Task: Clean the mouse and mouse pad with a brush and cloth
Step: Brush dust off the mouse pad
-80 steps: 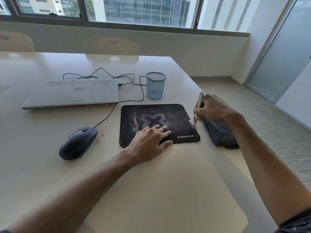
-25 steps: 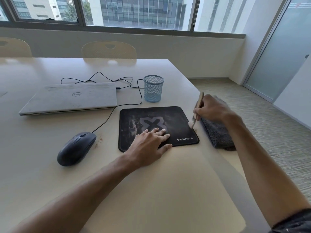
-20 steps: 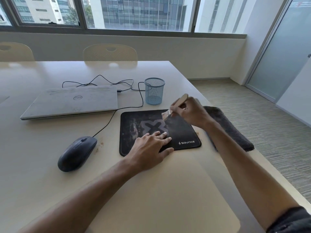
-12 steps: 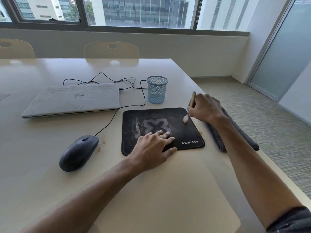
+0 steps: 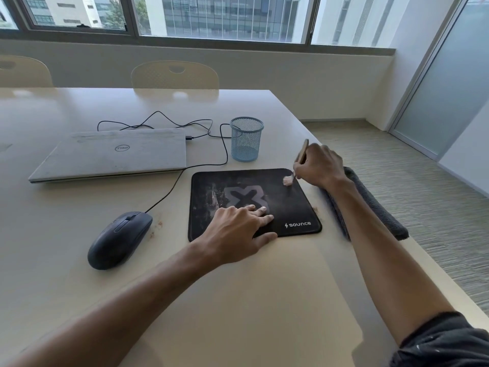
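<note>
You see a matt black fabric mouse pad, dusty; a smooth plastic mouse; a wooden-handled brush; a fuzzy grey cloth; a wire-mesh cup.

1. An office meeting room: a long pale table with two matching chairs at its far edge.
2. A closed laptop and mesh pen cup on it.
3. Wide windows facing office towers.
</note>
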Available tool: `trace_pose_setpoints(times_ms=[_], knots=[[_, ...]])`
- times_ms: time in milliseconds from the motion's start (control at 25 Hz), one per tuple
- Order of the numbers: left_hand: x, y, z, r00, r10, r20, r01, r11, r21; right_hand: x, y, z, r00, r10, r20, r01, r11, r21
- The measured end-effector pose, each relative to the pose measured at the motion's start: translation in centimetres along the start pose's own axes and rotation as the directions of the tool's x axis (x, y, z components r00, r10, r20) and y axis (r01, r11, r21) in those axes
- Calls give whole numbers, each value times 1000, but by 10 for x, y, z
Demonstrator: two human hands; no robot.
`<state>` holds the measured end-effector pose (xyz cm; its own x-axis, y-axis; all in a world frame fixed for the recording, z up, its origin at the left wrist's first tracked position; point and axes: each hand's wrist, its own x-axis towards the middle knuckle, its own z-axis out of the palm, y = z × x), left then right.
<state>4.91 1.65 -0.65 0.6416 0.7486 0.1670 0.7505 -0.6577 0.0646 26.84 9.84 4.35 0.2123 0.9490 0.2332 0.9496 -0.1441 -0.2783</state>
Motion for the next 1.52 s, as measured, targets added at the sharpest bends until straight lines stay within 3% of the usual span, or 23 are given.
trace_pose_setpoints(times_ms=[40, 120, 200, 240, 360, 480, 560, 640, 760, 800, 960, 1080, 1200, 1400, 1520], knots=[[0, -1, 1, 1000, 0, -6, 0, 1000, 1, 1, -6, 0, 998, -16, -53, 16, 1000, -11], [1, -2, 2, 1000, -5, -14, 4, 1000, -14, -6, -36, 8, 985, -153, -85, 167, 966, 195], [1, -2, 2, 1000, 0, -17, -1, 1000, -16, -18, -64, 25, 946, -324, -9, 297, 854, 427], [2, -2, 2, 1000, 5, -19, -5, 1000, -14, -21, -69, 36, 929, -369, 31, 316, 833, 455], [0, -4, 4, 999, 7, -31, -8, 1000, -27, -9, -55, 39, 969, -243, 51, 204, 896, 395], [0, -4, 3, 999, 15, -33, -16, 999, -28, 8, -16, 14, 996, 3, 94, -20, 984, 177], [0, -3, 3, 999, 21, -28, -22, 1000, -21, 14, -1, -4, 995, 85, 50, -86, 996, 8], [1, -2, 2, 999, 24, -29, -24, 1000, -20, 13, -12, -5, 999, 1, -33, -1, 1000, 21], [1, -3, 3, 999, 22, -23, -22, 999, -26, 3, -38, 17, 982, -186, 24, 153, 869, 470], [1, -3, 4, 999, 23, -23, -23, 999, -29, 1, -41, 25, 977, -211, 43, 159, 843, 513], [1, -5, 4, 999, 26, -29, -26, 999, -23, 10, -11, 22, 998, -38, 51, 22, 963, 269], [2, -4, 3, 999, 22, -25, -22, 1000, -22, 22, 13, 6, 996, 87, -7, -85, 984, 155], [2, -4, 4, 1000, 16, -15, -16, 1000, -20, 17, 9, 9, 1000, 10, -28, -4, 980, 201], [2, -3, 4, 1000, 13, -15, -13, 999, -29, 29, 27, -12, 945, -98, 312, 17, 968, 251], [2, -4, 4, 1000, 13, -21, -14, 999, -29, 25, 29, -13, 986, -110, 126, 79, 970, 230]])
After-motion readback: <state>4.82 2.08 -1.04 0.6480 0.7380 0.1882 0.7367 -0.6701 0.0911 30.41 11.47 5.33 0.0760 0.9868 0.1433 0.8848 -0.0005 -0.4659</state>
